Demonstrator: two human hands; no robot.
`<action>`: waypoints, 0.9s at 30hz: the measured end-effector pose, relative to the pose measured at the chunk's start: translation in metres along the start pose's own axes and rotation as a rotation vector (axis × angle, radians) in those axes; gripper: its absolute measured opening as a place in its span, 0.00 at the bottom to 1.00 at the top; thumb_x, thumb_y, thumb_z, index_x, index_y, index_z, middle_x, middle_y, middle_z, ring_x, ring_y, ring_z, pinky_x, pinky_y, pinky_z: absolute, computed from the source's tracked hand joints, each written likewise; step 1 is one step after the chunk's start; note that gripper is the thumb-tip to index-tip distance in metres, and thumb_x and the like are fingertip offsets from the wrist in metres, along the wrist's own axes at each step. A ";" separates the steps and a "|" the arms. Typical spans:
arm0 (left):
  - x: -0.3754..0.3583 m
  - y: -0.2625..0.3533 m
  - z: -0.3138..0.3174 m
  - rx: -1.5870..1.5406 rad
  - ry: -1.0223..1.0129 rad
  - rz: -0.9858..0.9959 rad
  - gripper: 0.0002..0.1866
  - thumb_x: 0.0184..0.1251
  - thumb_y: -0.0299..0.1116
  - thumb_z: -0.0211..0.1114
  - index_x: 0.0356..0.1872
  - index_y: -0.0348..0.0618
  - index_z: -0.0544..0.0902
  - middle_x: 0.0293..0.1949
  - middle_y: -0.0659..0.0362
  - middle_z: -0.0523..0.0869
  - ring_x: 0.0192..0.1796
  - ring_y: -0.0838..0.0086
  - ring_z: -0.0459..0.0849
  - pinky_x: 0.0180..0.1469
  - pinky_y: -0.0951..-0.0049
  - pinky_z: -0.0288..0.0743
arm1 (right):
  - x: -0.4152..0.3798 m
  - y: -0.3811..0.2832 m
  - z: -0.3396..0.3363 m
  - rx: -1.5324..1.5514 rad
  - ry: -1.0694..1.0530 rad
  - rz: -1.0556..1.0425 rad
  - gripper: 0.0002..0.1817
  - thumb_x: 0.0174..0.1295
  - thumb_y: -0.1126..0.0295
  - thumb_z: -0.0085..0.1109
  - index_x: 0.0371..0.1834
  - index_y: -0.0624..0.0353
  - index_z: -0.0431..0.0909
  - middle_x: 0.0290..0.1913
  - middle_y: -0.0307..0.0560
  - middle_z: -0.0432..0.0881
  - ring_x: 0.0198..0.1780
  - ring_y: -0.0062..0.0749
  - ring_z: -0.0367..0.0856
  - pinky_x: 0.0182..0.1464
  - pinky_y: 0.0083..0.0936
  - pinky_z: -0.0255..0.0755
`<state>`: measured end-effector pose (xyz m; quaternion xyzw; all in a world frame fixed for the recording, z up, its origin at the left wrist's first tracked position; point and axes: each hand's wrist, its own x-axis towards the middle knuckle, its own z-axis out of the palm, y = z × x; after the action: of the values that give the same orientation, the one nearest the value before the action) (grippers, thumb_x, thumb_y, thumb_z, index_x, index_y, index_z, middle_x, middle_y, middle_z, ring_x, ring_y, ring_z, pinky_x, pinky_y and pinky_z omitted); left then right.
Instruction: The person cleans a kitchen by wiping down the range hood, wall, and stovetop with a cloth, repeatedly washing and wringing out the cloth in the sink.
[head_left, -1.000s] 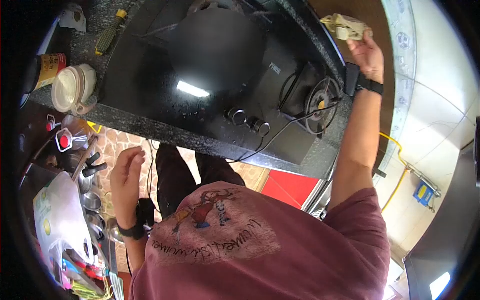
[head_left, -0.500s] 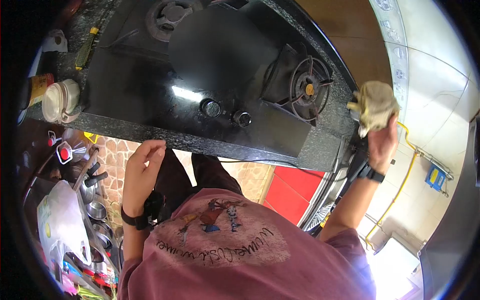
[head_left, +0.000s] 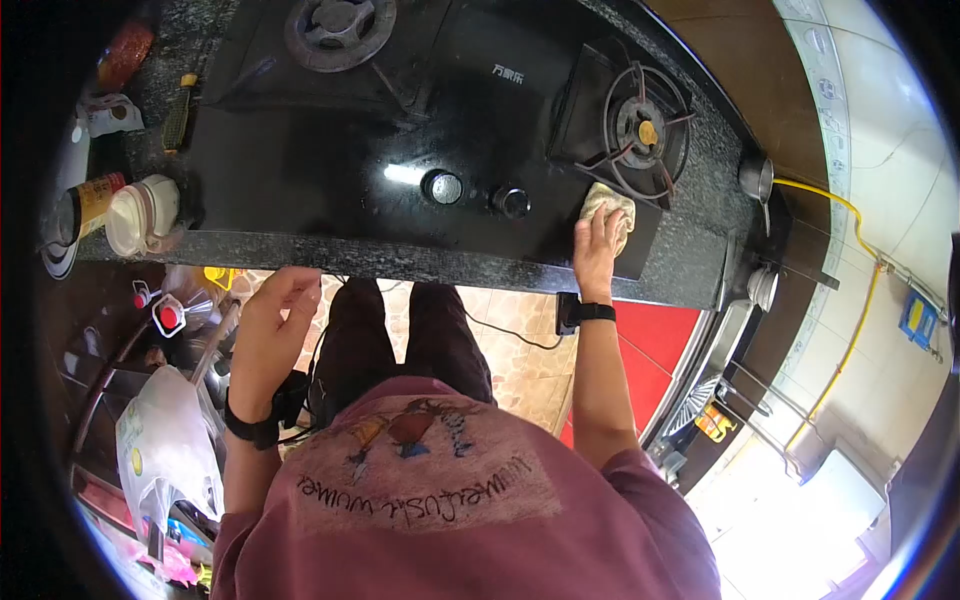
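My right hand (head_left: pixel 597 245) presses a pale, crumpled cloth (head_left: pixel 612 208) onto the black glass gas stove (head_left: pixel 340 180), just below the right burner (head_left: pixel 640 130). Its fingers lie over the cloth and cover part of it. Two control knobs, one of them silver-topped (head_left: pixel 443 187), sit to the left of the cloth. My left hand (head_left: pixel 275 325) hangs at the front edge of the counter, fingers loosely curled and thumb apart, with nothing visible in it.
A yellow-handled tool (head_left: pixel 180 115) lies left of the stove, above a lidded jar (head_left: pixel 142 215). A metal ladle or cup (head_left: pixel 757 180) rests at the right counter edge. White plastic bag (head_left: pixel 165 450) and bottles stand low on the left. A cable hangs below the counter.
My right hand has brought the cloth from beyond the counter's right end leftward onto the stove. My left hand stays near the front edge. The view has shifted slightly.
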<state>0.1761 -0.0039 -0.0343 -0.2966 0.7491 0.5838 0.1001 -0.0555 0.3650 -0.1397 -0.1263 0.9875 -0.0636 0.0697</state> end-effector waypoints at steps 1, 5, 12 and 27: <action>0.000 0.002 -0.002 0.047 0.003 -0.002 0.10 0.63 0.31 0.55 0.42 0.38 0.76 0.35 0.56 0.81 0.39 0.73 0.80 0.42 0.76 0.71 | 0.011 0.002 0.006 0.007 0.004 -0.005 0.30 0.64 0.54 0.40 0.66 0.59 0.53 0.68 0.61 0.45 0.69 0.59 0.40 0.66 0.50 0.38; 0.001 -0.001 0.000 0.069 -0.028 -0.023 0.11 0.62 0.31 0.55 0.42 0.37 0.76 0.36 0.55 0.82 0.40 0.72 0.80 0.43 0.75 0.71 | 0.035 0.033 0.015 -0.022 0.195 0.351 0.28 0.66 0.55 0.33 0.66 0.59 0.52 0.68 0.60 0.47 0.69 0.55 0.43 0.64 0.51 0.44; -0.014 -0.012 0.015 0.072 -0.076 0.013 0.11 0.62 0.31 0.55 0.42 0.36 0.75 0.36 0.53 0.82 0.41 0.69 0.80 0.45 0.73 0.72 | 0.015 -0.043 0.044 -0.071 0.362 -0.033 0.28 0.60 0.61 0.49 0.62 0.58 0.59 0.63 0.59 0.60 0.66 0.54 0.54 0.65 0.48 0.44; -0.051 -0.005 0.081 0.159 -0.260 0.124 0.13 0.58 0.30 0.58 0.43 0.35 0.76 0.39 0.49 0.81 0.41 0.64 0.80 0.43 0.71 0.72 | 0.003 0.111 0.015 0.002 0.313 0.231 0.24 0.62 0.64 0.43 0.62 0.62 0.61 0.65 0.60 0.57 0.66 0.54 0.54 0.65 0.47 0.46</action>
<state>0.2041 0.0876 -0.0368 -0.1631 0.7905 0.5612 0.1830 -0.0831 0.4693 -0.1706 -0.0006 0.9942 -0.0749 -0.0776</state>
